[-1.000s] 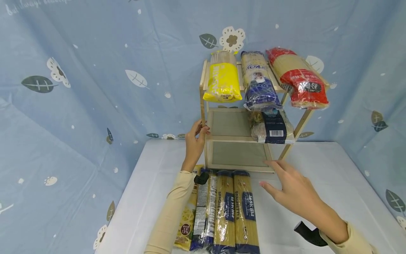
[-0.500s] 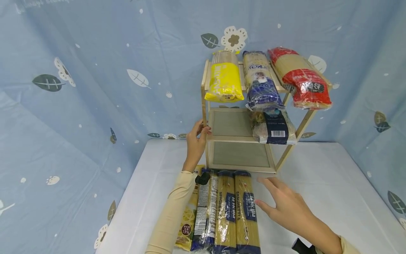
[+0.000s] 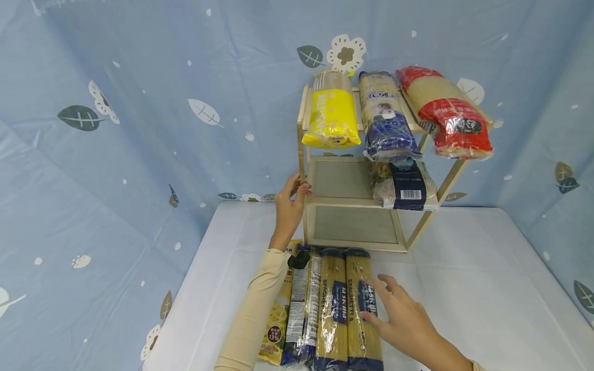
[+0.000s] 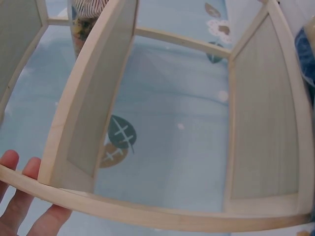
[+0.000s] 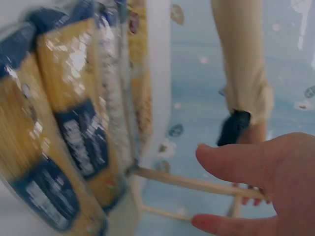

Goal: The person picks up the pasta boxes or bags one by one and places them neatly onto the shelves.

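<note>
Left hand: the left hand (image 3: 289, 206) holds the front left post of the wooden rack (image 3: 302, 170) at the middle shelf, fingers curled round the wood; in the left wrist view its fingertips (image 4: 19, 206) lie against the frame.
Right hand: the right hand (image 3: 402, 319) hovers with fingers spread and relaxed over the rightmost spaghetti packet (image 3: 364, 309), fingertips at or just above its wrapper; whether they touch, I cannot tell. It grips nothing.
Packets on the table: four long packets lie side by side on the white table (image 3: 464, 288) just in front of the rack, with a yellow bag (image 3: 275, 324) partly under the left sleeve.
Rack: the top shelf carries a yellow packet (image 3: 330, 111), a blue packet (image 3: 386, 126) and a red packet (image 3: 452, 121); a dark packet (image 3: 407, 185) lies on the right of the middle shelf, its left half bare.
Step in hand: judging by the pose, reaching for the rightmost packet while steadying the rack.
Next move calls for: closing the fingers round the packet's middle so it lifts level, clear of its neighbour.
</note>
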`<state>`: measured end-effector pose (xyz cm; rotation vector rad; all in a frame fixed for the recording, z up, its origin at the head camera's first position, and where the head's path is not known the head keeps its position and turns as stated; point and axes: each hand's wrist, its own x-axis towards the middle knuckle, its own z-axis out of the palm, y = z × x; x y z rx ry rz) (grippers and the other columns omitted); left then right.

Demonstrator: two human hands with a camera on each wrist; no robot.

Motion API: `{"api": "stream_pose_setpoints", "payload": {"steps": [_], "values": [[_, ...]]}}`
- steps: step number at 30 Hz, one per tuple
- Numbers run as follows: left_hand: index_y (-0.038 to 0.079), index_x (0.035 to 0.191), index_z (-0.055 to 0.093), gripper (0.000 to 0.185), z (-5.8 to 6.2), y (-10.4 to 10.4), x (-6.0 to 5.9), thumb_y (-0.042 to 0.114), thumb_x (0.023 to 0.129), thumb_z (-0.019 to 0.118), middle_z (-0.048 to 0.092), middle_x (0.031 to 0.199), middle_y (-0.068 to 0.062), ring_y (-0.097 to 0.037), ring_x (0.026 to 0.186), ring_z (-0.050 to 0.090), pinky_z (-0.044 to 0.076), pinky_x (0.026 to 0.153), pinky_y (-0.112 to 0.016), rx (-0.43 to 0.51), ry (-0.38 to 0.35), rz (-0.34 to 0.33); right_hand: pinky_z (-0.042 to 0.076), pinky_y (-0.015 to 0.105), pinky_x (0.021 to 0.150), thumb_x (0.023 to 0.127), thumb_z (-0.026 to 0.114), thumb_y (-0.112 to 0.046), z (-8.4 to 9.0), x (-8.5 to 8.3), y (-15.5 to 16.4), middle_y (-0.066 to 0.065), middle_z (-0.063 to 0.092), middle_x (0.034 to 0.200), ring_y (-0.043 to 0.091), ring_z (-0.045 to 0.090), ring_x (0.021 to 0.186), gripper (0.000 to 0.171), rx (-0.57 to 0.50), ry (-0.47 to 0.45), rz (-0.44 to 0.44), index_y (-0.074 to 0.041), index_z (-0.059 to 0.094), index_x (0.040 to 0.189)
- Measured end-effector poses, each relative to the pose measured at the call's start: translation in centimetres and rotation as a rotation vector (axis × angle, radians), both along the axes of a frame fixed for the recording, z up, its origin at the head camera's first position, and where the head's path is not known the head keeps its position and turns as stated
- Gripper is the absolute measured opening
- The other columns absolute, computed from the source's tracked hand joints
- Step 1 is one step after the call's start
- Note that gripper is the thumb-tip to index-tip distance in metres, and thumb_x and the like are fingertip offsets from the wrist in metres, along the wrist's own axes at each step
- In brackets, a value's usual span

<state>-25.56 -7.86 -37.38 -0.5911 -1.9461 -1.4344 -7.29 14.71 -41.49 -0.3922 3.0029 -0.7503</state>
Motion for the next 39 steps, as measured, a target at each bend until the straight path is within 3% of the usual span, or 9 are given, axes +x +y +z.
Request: {"api": "stream_pose_setpoints", "payload": {"steps": [4, 8, 12, 14, 21, 31, 34, 39], "values": [[-0.008, 0.117, 0.058, 0.025, -0.1, 0.0, -0.1, -0.004, 0.093, 0.054, 0.067, 0.089, -0.023, -0.037, 0.074, 0.066, 0.051, 0.081, -0.049, -0.008, 0.002, 0.018, 0.049, 0.033, 0.048, 0.075, 0.08, -0.036, -1.5, 0.2, -0.7, 0.021, 0.044, 0.135, 0.039, 0.059, 0.101, 0.065, -0.02, -0.034, -0.024, -0.013, 0.055, 0.13], [-0.006, 0.118, 0.059, 0.026, -1.3, -0.1, -1.4, -0.004, 0.092, 0.054, 0.068, 0.089, -0.022, -0.033, 0.073, 0.067, 0.051, 0.081, -0.049, -0.008, 0.013, 0.016, 0.044, 0.026, 0.043, 0.075, 0.08, -0.036, -3.1, 0.5, -1.4, 0.023, 0.041, 0.136, 0.04, 0.059, 0.099, 0.067, -0.016, -0.053, -0.038, -0.011, 0.053, 0.131], [0.001, 0.119, 0.06, 0.027, -2.7, -0.5, -2.7, 0.013, 0.096, 0.053, 0.069, 0.089, -0.015, -0.024, 0.072, 0.068, 0.053, 0.081, -0.043, -0.015, 0.037, 0.019, 0.039, 0.02, 0.04, 0.076, 0.079, -0.036, -4.7, 0.5, -2.0, 0.028, 0.038, 0.137, 0.046, 0.054, 0.103, 0.068, -0.011, -0.062, -0.043, -0.01, 0.051, 0.132], [0.003, 0.12, 0.06, 0.031, -2.9, -0.6, -2.8, 0.021, 0.096, 0.051, 0.069, 0.09, -0.012, -0.022, 0.072, 0.068, 0.053, 0.082, -0.04, -0.019, 0.035, 0.021, 0.04, 0.023, 0.04, 0.076, 0.08, -0.035, -5.5, 0.5, -2.3, 0.03, 0.037, 0.136, 0.05, 0.052, 0.105, 0.07, -0.011, -0.088, -0.043, -0.008, 0.05, 0.133], [-0.009, 0.116, 0.058, 0.024, -0.3, 0.1, -0.4, -0.001, 0.093, 0.054, 0.067, 0.087, -0.024, -0.036, 0.071, 0.066, 0.053, 0.077, -0.05, 0.001, 0.037, 0.007, 0.042, 0.034, 0.042, 0.07, 0.083, -0.038, -8.8, 0.5, -2.8, 0.033, 0.034, 0.136, 0.056, 0.044, 0.112, 0.079, 0.005, -0.198, -0.043, -0.008, 0.049, 0.134], [-0.01, 0.115, 0.059, 0.024, 0.0, 0.1, 0.0, -0.007, 0.092, 0.054, 0.066, 0.087, -0.025, -0.037, 0.071, 0.066, 0.052, 0.08, -0.049, 0.005, 0.028, 0.018, 0.049, 0.056, 0.056, 0.065, 0.078, -0.029, -10.6, 0.8, -3.7, 0.033, 0.03, 0.139, 0.06, 0.032, 0.12, 0.075, 0.08, -0.173, -0.061, -0.007, 0.05, 0.132], [-0.01, 0.115, 0.058, 0.024, 0.0, 0.1, 0.0, -0.009, 0.091, 0.053, 0.066, 0.087, -0.026, -0.038, 0.071, 0.066, 0.051, 0.081, -0.049, 0.005, 0.027, 0.009, 0.051, 0.053, 0.056, 0.064, 0.076, -0.028, -11.5, 1.0, -3.7, 0.034, 0.029, 0.139, 0.062, 0.031, 0.12, 0.075, 0.101, -0.15, -0.081, -0.007, 0.05, 0.131], [-0.01, 0.115, 0.058, 0.025, 0.0, 0.1, 0.0, -0.011, 0.091, 0.054, 0.066, 0.087, -0.026, -0.037, 0.071, 0.066, 0.053, 0.076, -0.048, -0.001, 0.027, 0.005, 0.047, 0.042, 0.043, 0.062, 0.079, -0.032, -12.1, 0.9, -3.8, 0.031, 0.03, 0.138, 0.061, 0.04, 0.111, 0.074, 0.108, -0.133, -0.139, -0.012, 0.052, 0.128]]}}
